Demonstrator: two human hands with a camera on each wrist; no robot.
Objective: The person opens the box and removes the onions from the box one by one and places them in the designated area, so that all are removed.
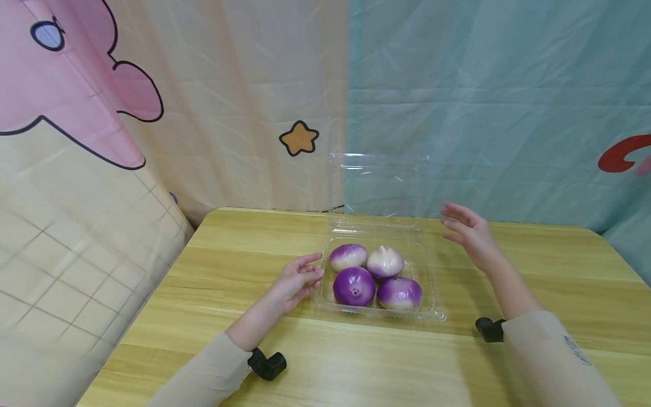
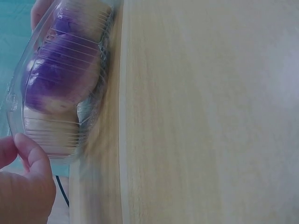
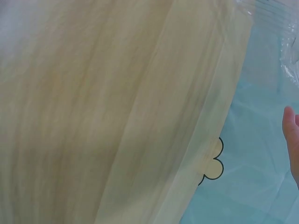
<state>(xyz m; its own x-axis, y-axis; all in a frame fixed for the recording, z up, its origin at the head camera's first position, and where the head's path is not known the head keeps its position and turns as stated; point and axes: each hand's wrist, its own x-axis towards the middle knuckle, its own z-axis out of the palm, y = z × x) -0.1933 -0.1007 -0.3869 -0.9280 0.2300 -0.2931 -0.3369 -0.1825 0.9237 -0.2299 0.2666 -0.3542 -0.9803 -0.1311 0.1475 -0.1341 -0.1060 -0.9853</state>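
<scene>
A clear plastic clamshell box (image 1: 431, 288) sits on the table with its lid (image 1: 378, 195) raised at the back. Inside lie several round purple-and-white vegetables (image 1: 354, 286) that look like turnips or onions. My left hand (image 1: 297, 282) pinches the box's left rim between thumb and fingers; the left wrist view shows the thumb (image 2: 35, 154) against the clear edge. To the right of the lid, my right hand (image 1: 470, 234) is raised with fingers spread and relaxed, apart from the box and holding nothing. Only part of that hand (image 3: 292, 140) shows in the right wrist view.
The pale wooden table (image 1: 244, 243) ends close behind the box, where a printed curtain (image 1: 458, 102) hangs. On both wrists there are black camera mounts (image 1: 269, 364). A tile-patterned cloth (image 1: 66, 271) hangs at the left.
</scene>
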